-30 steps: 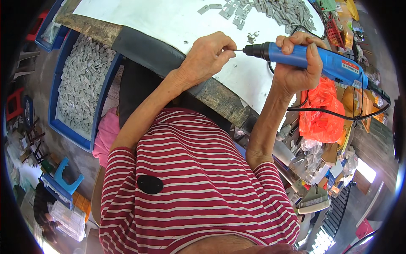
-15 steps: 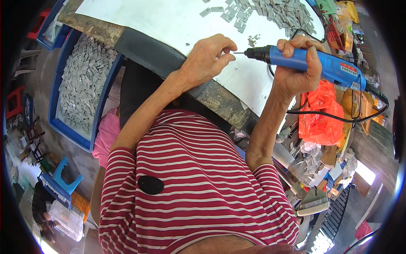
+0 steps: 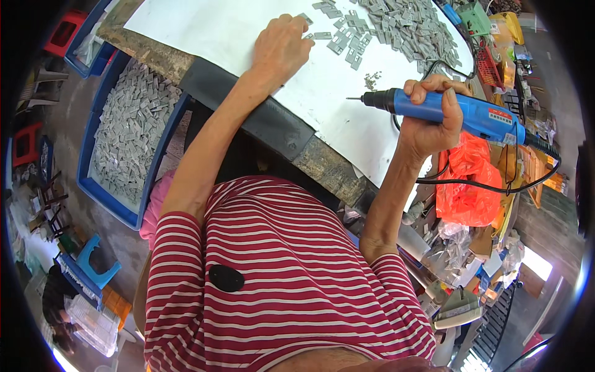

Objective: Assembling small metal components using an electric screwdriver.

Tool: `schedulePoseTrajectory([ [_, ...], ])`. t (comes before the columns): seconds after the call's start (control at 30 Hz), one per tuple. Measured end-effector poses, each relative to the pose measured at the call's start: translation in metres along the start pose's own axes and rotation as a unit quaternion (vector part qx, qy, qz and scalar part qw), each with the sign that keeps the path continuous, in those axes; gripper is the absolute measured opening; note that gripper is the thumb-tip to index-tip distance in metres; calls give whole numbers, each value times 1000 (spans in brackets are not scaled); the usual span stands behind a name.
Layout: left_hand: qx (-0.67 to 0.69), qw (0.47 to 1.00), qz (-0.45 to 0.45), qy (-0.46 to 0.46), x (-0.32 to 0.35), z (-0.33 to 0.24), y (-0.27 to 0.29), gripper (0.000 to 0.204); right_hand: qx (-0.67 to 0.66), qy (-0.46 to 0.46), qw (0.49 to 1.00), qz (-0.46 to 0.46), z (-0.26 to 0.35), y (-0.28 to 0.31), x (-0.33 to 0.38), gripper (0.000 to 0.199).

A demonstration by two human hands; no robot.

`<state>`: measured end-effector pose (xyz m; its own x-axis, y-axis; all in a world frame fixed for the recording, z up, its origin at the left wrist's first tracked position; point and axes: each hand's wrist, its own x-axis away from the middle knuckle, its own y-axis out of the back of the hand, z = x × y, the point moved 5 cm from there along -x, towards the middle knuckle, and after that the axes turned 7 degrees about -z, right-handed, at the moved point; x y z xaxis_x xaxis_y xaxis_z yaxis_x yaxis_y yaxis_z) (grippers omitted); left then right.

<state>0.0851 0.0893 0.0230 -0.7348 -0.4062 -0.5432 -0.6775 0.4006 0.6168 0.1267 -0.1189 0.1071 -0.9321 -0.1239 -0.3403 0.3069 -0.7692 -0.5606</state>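
My right hand (image 3: 432, 115) is wrapped round a blue electric screwdriver (image 3: 458, 116). Its thin bit (image 3: 353, 98) points left above the white work surface (image 3: 204, 28) and touches nothing. Toward the far edge of the picture my left hand (image 3: 282, 51) lies over the left end of the loose grey flat pieces (image 3: 323, 35). Its thumb and forefinger are apart, close around a small grey piece (image 3: 307, 36); the other fingers curl under and are partly hidden.
A big heap of grey pieces (image 3: 412, 31) covers the far right of the table. Tiny dark bits (image 3: 372, 80) lie near the screwdriver bit. A blue crate (image 3: 83, 158) full of grey pieces stands left. The tool's black cable (image 3: 477, 185) loops past a red plastic bag (image 3: 468, 186).
My left hand has moved from beside the screwdriver bit, away from me and left to the loose grey pieces. Its pinch has opened. The screwdriver stays in my right hand, slightly lower in view.
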Motion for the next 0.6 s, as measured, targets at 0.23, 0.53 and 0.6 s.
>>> schedulePoseTrajectory([
  [0.23,-30,998,55,25,2,9,-11,15,3,-4,1000,-7,-3,4,-1,12],
  [0.53,45,995,84,-26,26,-13,0,8,22,3,1000,-15,-7,2,-2,13],
  [0.6,52,994,89,-26,29,-16,1,8,27,-5,999,-24,-9,-1,-3,14],
])
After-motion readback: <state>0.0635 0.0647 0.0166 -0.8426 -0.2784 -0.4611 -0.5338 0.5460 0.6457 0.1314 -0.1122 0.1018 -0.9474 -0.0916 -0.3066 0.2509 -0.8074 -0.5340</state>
